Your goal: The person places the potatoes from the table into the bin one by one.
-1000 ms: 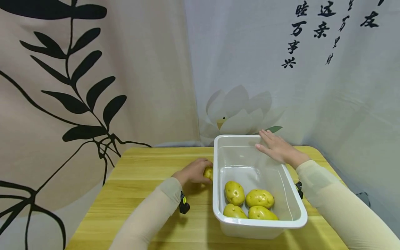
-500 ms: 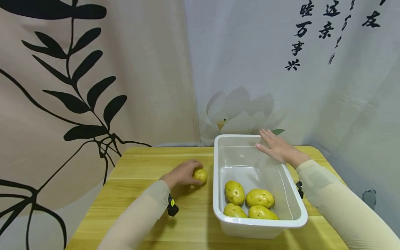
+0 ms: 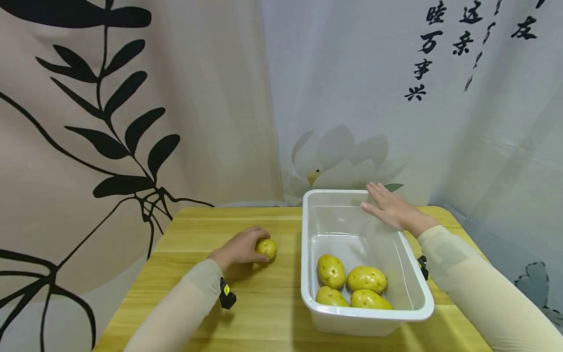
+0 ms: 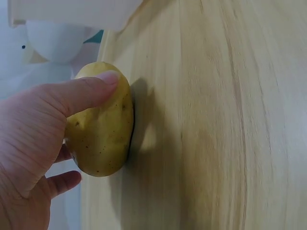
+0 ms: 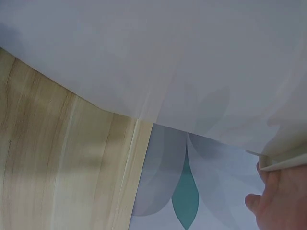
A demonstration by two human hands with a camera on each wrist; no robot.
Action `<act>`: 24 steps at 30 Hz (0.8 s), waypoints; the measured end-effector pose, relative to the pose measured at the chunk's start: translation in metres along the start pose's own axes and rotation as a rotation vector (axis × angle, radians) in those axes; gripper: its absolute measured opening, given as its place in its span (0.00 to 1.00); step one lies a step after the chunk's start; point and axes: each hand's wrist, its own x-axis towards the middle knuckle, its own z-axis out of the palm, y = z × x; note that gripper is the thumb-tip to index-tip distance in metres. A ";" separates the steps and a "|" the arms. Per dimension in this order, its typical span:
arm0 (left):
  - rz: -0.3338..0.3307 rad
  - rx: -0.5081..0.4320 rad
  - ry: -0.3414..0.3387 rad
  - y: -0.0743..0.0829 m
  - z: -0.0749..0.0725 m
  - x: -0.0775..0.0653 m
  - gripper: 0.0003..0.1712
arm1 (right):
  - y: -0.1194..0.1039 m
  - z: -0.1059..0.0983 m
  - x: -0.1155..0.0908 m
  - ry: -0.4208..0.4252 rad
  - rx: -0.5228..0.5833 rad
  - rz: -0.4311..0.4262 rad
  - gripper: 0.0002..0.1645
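Observation:
Left of the white plastic bin (image 3: 306, 244), my left hand (image 3: 241, 248) holds a yellow potato (image 3: 267, 248) low over the table. In the left wrist view the thumb lies along the upper part of this potato (image 4: 101, 139), and the other fingers are mostly hidden behind it. Across the bin, my right hand (image 3: 393, 208) rests with straight fingers on the rim at the far right corner. Several potatoes (image 3: 366, 279) lie in the near half of the bin. The right wrist view shows the bin's outer wall (image 5: 192, 57) and the right hand (image 5: 285, 199) at its rim.
The bin stands on a light wooden table (image 3: 259, 318), right of its middle. A printed cloth curtain (image 3: 220, 98) hangs close behind the table's back edge. Dark small devices are strapped at the left wrist (image 3: 227, 295) and right wrist (image 3: 423, 267).
My left hand has moved left, away from the bin's side, with the potato in its grip. The right hand and the bin have stayed in place.

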 end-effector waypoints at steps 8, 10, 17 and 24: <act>-0.065 -0.010 0.019 0.023 0.006 -0.023 0.39 | 0.005 -0.004 -0.016 -0.003 0.012 -0.041 0.46; -0.073 -0.014 0.027 0.029 0.008 -0.028 0.39 | 0.006 -0.005 -0.020 -0.004 0.015 -0.051 0.46; -0.102 -0.008 0.050 0.053 0.015 -0.042 0.39 | 0.011 -0.009 -0.032 -0.035 0.015 -0.061 0.46; -0.160 -0.021 0.044 0.081 0.020 -0.059 0.39 | 0.013 -0.013 -0.045 -0.052 0.029 -0.097 0.46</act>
